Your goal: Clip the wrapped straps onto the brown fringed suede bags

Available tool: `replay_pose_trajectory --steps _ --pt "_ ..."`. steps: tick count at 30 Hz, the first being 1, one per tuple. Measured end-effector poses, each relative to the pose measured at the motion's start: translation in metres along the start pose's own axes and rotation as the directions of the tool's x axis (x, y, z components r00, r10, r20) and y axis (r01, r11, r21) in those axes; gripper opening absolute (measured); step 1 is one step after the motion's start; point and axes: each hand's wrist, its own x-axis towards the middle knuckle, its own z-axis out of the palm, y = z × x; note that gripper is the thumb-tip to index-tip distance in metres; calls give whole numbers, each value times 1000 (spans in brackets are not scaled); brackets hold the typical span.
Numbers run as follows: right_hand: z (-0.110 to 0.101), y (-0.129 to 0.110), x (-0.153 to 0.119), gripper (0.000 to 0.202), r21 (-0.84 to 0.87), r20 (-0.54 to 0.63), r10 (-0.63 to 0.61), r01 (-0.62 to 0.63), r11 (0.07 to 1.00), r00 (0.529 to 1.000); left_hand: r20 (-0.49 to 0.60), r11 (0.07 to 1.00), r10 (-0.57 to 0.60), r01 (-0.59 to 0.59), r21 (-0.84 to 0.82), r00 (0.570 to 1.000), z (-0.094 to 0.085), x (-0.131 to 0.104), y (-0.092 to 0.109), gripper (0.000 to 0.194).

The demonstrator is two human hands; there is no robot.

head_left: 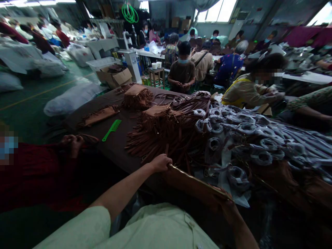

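Note:
A brown leather piece (192, 186) with a gold zipper along its upper edge is stretched between my hands. My left hand (161, 163) is closed on its left end, at the zipper's tip. At the right end my right hand (225, 202) is dim and mostly behind the piece, so its fingers cannot be made out. Just beyond are brown straps (145, 143), tan fringed pieces (157, 111) and another fringed stack (136, 91). A green comb (112, 130) lies on the dark cloth to the left.
Plastic-wrapped strap coils (246, 128) cover the right side of the dark-covered table (88, 103). A person in red (38, 173) works close at the left. Several people sit beyond the table. A cardboard box (115, 76) and plastic bags (72, 98) stand behind left.

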Motion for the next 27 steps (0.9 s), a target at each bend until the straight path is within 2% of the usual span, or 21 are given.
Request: replay_pose_trajectory --steps 3,5,8,10,13,15,16,18,19,20,21,22,24,26,27 --pt "-20 6 -5 30 113 -22 7 -5 994 1000 -72 999 36 -37 -8 997 -5 -11 24 26" --pt "-28 12 -8 28 146 -70 3 7 989 998 -94 1000 4 -1 30 996 -2 -15 38 25" --pt "-31 18 -10 30 187 -147 69 -40 982 987 -13 994 -78 79 72 997 6 -17 51 23" --pt "-30 13 -6 34 217 -149 102 -68 974 984 53 994 -91 88 62 994 10 -16 56 23" --pt "-27 -21 15 38 119 -136 27 -11 993 990 146 994 -70 81 -70 987 14 -16 68 25" --pt "-22 -61 33 34 -117 -183 -85 64 991 979 226 963 -60 116 -243 972 20 -17 83 24" --pt "-18 -83 40 34 -259 -176 -184 134 956 967 238 922 -60 145 -359 969 24 -17 92 23" --pt "-9 -121 44 41 -508 -170 -468 330 796 867 175 745 -79 175 -644 981 36 -20 114 26" --pt "-3 -132 39 44 -605 -190 -583 374 703 790 108 603 -116 157 -782 987 41 -21 125 30" --pt "2 -138 30 47 -669 -213 -644 371 644 735 46 445 -170 119 -888 984 47 -23 135 35" --pt "8 -136 18 48 -700 -243 -668 350 623 703 9 297 -238 81 -951 971 51 -25 144 40" --pt "13 -129 3 49 -702 -268 -655 322 635 707 0 177 -303 56 -983 953 54 -27 151 44" --pt "23 -101 -29 45 -643 -331 -530 224 732 781 46 38 -401 66 -997 915 58 -29 160 50" --pt "34 -69 -56 40 -558 -233 -279 107 823 931 128 -20 -442 133 -991 888 62 -28 165 53" --pt "41 -57 -65 42 -502 -133 -156 69 862 979 168 -30 -443 173 -984 881 65 -27 167 54"
